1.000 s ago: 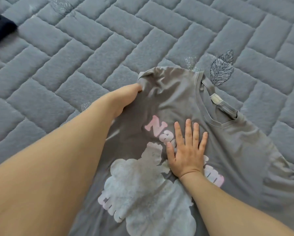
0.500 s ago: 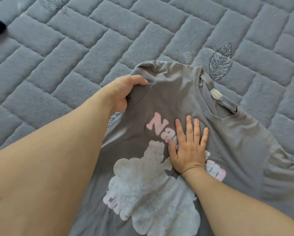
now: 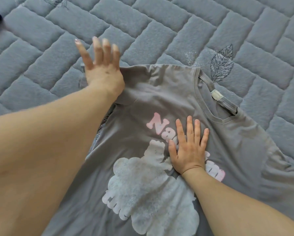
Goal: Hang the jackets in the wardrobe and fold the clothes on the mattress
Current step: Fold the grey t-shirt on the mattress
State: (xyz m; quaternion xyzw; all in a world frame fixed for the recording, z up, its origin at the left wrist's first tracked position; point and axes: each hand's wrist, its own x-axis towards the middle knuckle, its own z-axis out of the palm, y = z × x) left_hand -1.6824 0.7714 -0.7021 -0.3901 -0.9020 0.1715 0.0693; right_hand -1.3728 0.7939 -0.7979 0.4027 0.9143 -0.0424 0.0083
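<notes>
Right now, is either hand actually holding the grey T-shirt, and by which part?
Nothing is held. The left hand is open, fingers spread, at the T-shirt's shoulder edge. The right hand lies flat on the chest print, pressing, no grip.

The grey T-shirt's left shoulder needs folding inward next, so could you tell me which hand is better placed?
Probably the left hand: it is open at that shoulder of the grey T-shirt, while the right hand lies flat on the print.

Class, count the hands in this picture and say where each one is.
2. The left hand is spread open at the T-shirt's left shoulder edge, its fingers over the mattress. The right hand lies flat on the shirt's print.
</notes>
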